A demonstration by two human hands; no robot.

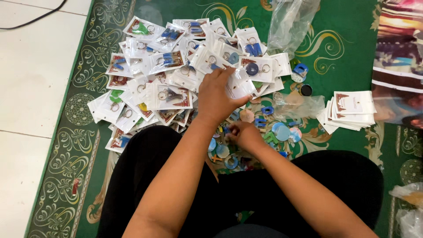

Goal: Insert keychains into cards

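Your left hand is gripping a clear packet at the pile's 4 o'clock edge. Your right hand is pinching narrowly among loose keychains on the green carpet.

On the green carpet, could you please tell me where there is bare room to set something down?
Bare carpet shows between the clear plastic bag and the stack of cards, and along the left border beside the white floor. It is crowded at the pile of packed keychains under the left hand and around the loose keychains by the right hand.
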